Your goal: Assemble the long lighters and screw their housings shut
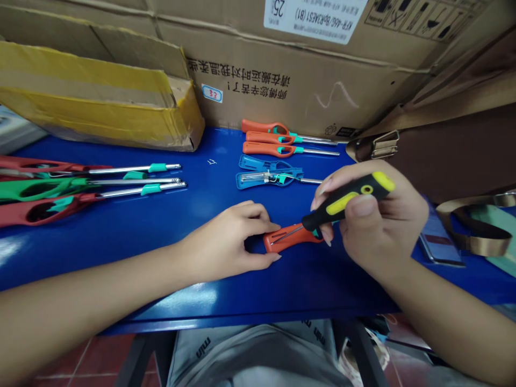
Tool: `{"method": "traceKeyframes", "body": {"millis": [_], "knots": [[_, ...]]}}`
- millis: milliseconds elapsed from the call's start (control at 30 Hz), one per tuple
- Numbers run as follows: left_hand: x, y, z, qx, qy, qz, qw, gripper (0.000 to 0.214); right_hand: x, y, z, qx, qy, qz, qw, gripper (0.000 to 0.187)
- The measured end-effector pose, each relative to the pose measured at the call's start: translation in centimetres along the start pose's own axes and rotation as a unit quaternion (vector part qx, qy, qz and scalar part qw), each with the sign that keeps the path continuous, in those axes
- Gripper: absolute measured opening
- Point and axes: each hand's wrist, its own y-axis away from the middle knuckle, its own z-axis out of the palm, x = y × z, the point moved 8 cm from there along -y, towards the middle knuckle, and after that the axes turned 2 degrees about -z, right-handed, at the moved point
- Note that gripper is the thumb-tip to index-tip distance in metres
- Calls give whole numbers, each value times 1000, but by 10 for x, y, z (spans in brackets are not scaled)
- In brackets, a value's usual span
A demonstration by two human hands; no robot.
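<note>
An orange gas lighter [288, 239] lies on the blue table, its end pinched between the thumb and fingers of my left hand [244, 236]. My right hand [374, 226] is wrapped round a black and yellow screwdriver [342, 201]. The screwdriver's thin shaft slants down to the left across the lighter, with its tip at the lighter's handle near my left fingers. Just beyond lies a blue lighter [262, 177] with its casing apart and its clear tank and metal tube showing. The far end of the orange lighter is hidden behind my right hand.
Several orange lighters [270, 149] lie at the back against a large cardboard box [306, 80]. Red and green lighters [68, 188] rest at the left. A yellow-taped carton [100, 118] stands back left. A phone [441, 239] and brown strap [479, 244] are at the right.
</note>
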Motion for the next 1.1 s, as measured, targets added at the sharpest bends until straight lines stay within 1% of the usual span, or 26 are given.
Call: {"method": "traceKeyframes", "body": {"millis": [133, 300, 367, 467, 533, 600, 700, 733, 800, 867, 933, 1000, 1100], "knots": [[1, 0, 0, 0, 0, 5, 1000, 30, -1, 1, 3, -17, 5, -11, 1000, 9], [2, 1, 0, -2, 2, 5, 1000, 29, -1, 2, 4, -27, 19, 3, 999, 21], [2, 1, 0, -1, 2, 5, 1000, 29, -3, 2, 5, -29, 18, -12, 999, 31], [2, 0, 0, 0, 3, 6, 1000, 30, -8, 1, 7, -35, 29, -57, 997, 45], [2, 0, 1, -2, 4, 5, 1000, 31, -9, 1, 7, -46, 46, -71, 995, 46], [1, 0, 1, -6, 4, 2, 1000, 31, -7, 1, 6, -67, 58, -60, 994, 45], [1, 0, 0, -7, 7, 0, 1000, 30, -5, 0, 5, -105, 69, -42, 991, 50], [1, 0, 0, -7, 8, 1, 1000, 30, -7, -1, 5, -114, 83, -54, 989, 50], [0, 0, 0, -8, 11, 1, 1000, 29, -15, -2, 3, -112, 138, -103, 979, 51], [0, 0, 1, -9, 15, -1, 1000, 28, -23, -1, 0, -91, 204, -160, 962, 56], [0, 0, 1, -11, 19, -3, 1000, 27, -29, 0, 0, -73, 240, -186, 950, 58], [0, -1, 1, -12, 19, -5, 1000, 27, -30, 1, 1, -72, 225, -176, 956, 53], [0, -1, 1, -15, 16, -9, 1000, 28, -27, 0, 6, -98, 181, -140, 969, 56]]}}
